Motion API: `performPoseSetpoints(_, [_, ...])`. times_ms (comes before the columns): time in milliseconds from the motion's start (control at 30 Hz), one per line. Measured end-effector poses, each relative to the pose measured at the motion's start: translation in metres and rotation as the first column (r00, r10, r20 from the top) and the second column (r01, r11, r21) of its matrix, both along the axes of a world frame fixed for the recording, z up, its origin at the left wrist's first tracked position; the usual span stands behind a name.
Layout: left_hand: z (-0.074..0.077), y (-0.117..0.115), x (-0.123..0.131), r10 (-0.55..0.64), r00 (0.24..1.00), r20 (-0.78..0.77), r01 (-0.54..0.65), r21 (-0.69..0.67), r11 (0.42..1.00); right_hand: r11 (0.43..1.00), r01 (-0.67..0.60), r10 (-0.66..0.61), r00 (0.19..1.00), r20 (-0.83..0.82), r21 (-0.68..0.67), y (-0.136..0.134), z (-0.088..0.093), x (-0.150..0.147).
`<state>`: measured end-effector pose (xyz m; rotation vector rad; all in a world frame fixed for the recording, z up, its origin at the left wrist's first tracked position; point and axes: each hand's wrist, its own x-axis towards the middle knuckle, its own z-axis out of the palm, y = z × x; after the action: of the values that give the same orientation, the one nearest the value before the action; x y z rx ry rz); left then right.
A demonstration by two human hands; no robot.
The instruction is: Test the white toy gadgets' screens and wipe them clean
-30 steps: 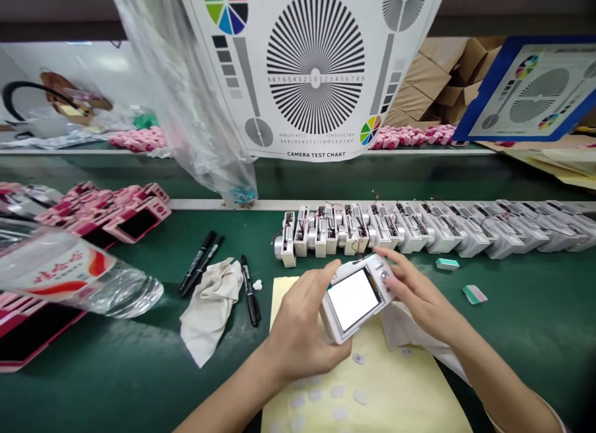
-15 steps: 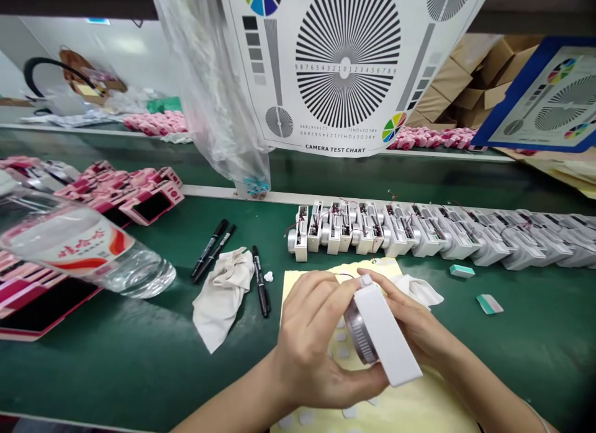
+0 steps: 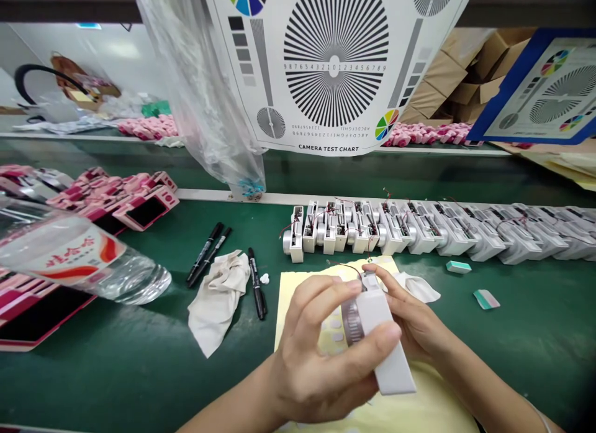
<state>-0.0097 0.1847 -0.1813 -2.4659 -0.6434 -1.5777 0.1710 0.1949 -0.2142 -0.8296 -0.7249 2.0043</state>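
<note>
White camera body (image 3: pixel 379 346) stands tilted on its narrow end at twelve o'clock, close in, with its ribbed silver lens barrel (image 3: pixel 352 322) turned toward your left palm. Your left hand (image 3: pixel 316 352) is closed around it, fingers across the front and thumb along the long side, while your right hand (image 3: pixel 410 315) curls narrowly around the far edge, fingertips near the top end. Held this way, the grip leaves that narrow end up and facing you, and the body is lifted clear of the pale yellow sheet (image 3: pixel 431 402) below, which carries small whitish pads (image 3: pixel 336 337) partly hidden by your left hand. A crumpled white cloth (image 3: pixel 416 287) lies just past your right fingers at one o'clock. At eleven o'clock, a second cloth (image 3: pixel 217 302) sits beside a black marker (image 3: pixel 257 284), with two more markers (image 3: pixel 205 254) beyond. Small teal-and-white erasers (image 3: pixel 487 299) lie at two o'clock on the green mat (image 3: pixel 116 371). A long row of camera bodies (image 3: pixel 372 228) runs across the mat from twelve toward two o'clock, forming a barrier along the far side of your work area. A clear water bottle (image 3: pixel 84 259) lies at ten o'clock, in front of pink-and-black camera parts (image 3: pixel 144 209). Overhead at twelve o'clock hangs a camera test chart (image 3: pixel 335 66), with a plastic bag (image 3: pixel 200 104) draped beside it.
</note>
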Motion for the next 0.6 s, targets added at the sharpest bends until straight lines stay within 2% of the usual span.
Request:
performPoseSetpoints(200, [0.004,-0.006,0.005,-0.101,0.995,-0.013,0.099,-0.109,0.989,0.996,0.036,-0.042,0.997,0.069,0.077,0.002,0.001,0.004])
performPoseSetpoints(333, [0.001,-0.005,0.003,-0.113,0.993,-0.017,0.111,-0.097,0.989,0.994,0.008,-0.016,0.997,0.075,0.11,0.002,-0.004,0.005])
performPoseSetpoints(467, [-0.004,-0.001,0.001,-0.133,0.99,0.044,0.139,-0.229,0.963,0.987,0.005,-0.023,0.993,0.113,0.159,0.002,-0.006,0.003])
performPoseSetpoints(533, [-0.006,0.0,0.002,-0.165,0.983,0.084,0.182,-0.255,0.95,0.973,-0.063,0.017,0.979,0.202,0.22,0.002,-0.001,0.005])
performPoseSetpoints(600, [-0.008,0.0,0.003,-0.199,0.973,0.114,0.223,-0.264,0.938,0.936,-0.171,0.015,0.893,0.449,0.309,0.002,0.006,0.014])
